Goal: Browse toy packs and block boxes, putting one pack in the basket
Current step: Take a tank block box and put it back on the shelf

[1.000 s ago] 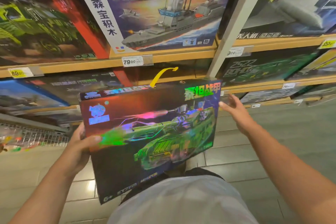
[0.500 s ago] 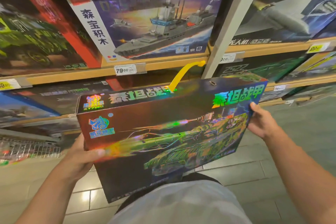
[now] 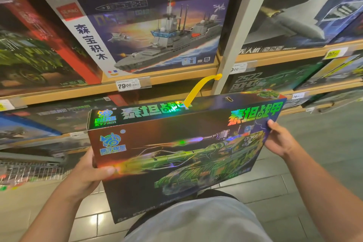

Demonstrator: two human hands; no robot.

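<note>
Cardboard tank box (image 3: 182, 155), pinched at nine o'clock by left hand (image 3: 88, 177) and three o'clock by right hand (image 3: 280, 141), could slip from edge-only holds.

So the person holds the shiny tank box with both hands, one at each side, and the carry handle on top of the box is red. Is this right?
Not quite. The head view shows the carry handle on top of the tank box is yellow, not red. The rest holds: the left hand grips the box's left side and the right hand grips its right side.
</note>
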